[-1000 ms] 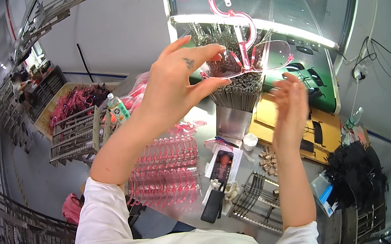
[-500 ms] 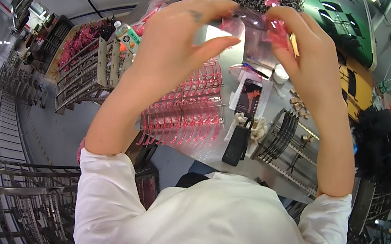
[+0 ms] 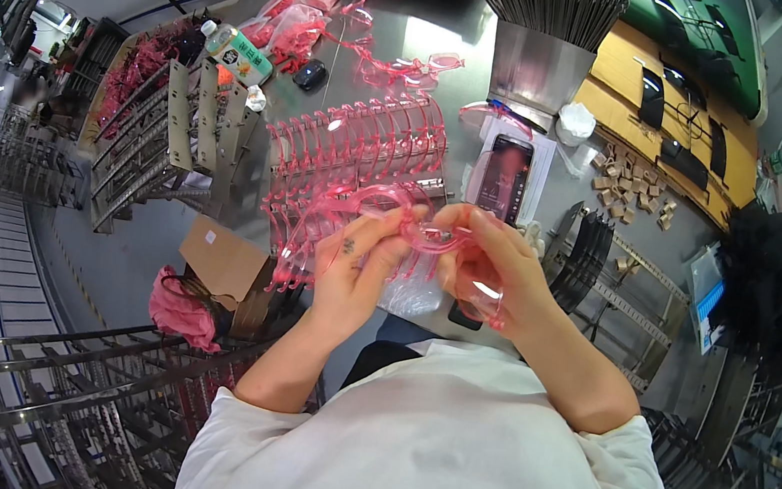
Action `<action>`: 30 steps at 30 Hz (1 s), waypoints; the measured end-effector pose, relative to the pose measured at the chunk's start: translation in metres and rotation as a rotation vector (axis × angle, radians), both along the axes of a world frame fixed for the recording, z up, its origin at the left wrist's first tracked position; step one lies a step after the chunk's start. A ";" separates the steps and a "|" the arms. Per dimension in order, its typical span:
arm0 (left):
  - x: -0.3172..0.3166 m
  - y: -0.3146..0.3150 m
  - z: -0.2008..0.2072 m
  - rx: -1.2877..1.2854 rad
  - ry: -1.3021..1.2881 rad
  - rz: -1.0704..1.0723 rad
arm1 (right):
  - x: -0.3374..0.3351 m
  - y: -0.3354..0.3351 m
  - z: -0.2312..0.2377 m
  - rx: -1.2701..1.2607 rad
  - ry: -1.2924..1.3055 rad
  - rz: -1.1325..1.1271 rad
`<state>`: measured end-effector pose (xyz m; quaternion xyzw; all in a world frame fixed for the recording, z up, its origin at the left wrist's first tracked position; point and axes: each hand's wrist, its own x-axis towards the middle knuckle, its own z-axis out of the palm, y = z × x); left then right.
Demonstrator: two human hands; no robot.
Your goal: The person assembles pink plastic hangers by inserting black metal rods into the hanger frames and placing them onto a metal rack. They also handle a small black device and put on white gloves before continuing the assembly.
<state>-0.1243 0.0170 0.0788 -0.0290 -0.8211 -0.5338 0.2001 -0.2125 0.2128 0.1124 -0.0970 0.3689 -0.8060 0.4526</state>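
My left hand point(image 3: 353, 274) pinches a pink see-through eyeglass frame point(image 3: 382, 201) between thumb and fingertips. Close beside it, my right hand point(image 3: 512, 281) has its fingers closed on the same pink plastic, and a shiny clear lens-like part point(image 3: 481, 297) shows at its palm. Whether this is one piece or two pieces touching, I cannot tell. Both hands are above the table's near edge. Just beyond my left hand, a metal rack point(image 3: 365, 145) carries rows of similar pink frames.
Behind my hands lie a phone point(image 3: 505, 176) and a white crumpled ball point(image 3: 576, 122). A metal bin of black wires point(image 3: 539, 64) stands farther back. Small tan blocks point(image 3: 637, 188) and a rack of dark curved pieces point(image 3: 586, 259) are right; a bottle point(image 3: 235, 54) and pink bags point(image 3: 297, 28) left.
Both hands have come down from the table's far side to near my body. They now hold the pink frame close together. The pink pieces at the far left are uncovered.
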 end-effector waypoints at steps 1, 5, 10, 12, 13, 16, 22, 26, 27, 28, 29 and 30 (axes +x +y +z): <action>0.002 -0.004 -0.011 0.014 -0.027 0.022 | 0.000 -0.004 -0.001 0.020 0.045 0.018; 0.009 0.004 -0.009 0.088 -0.015 0.107 | 0.010 -0.007 -0.017 0.136 0.696 -0.130; 0.014 -0.046 -0.001 0.522 -0.107 0.204 | -0.020 0.009 -0.037 0.641 1.007 -0.461; 0.024 -0.059 0.000 0.510 -0.133 0.228 | -0.037 0.016 -0.094 0.662 0.797 -0.300; 0.028 -0.060 0.006 0.448 -0.139 0.220 | -0.042 0.016 -0.116 0.669 0.686 -0.219; 0.034 -0.066 0.010 0.417 -0.167 0.243 | -0.041 0.008 -0.131 0.617 0.466 -0.112; 0.034 -0.067 0.008 0.401 -0.156 0.223 | -0.030 -0.015 -0.128 0.739 0.681 -0.061; 0.032 -0.065 0.007 0.408 -0.146 0.213 | -0.028 -0.022 -0.139 0.837 0.768 -0.047; 0.032 -0.064 0.007 0.417 -0.149 0.211 | -0.028 -0.024 -0.141 0.862 0.797 -0.059; 0.031 -0.063 0.008 0.426 -0.151 0.210 | -0.027 -0.026 -0.142 0.887 0.825 -0.071; 0.031 -0.062 0.008 0.435 -0.154 0.209 | -0.028 -0.029 -0.141 0.915 0.817 -0.034; 0.030 -0.062 0.006 0.432 -0.162 0.184 | -0.030 -0.036 -0.136 0.943 0.812 0.004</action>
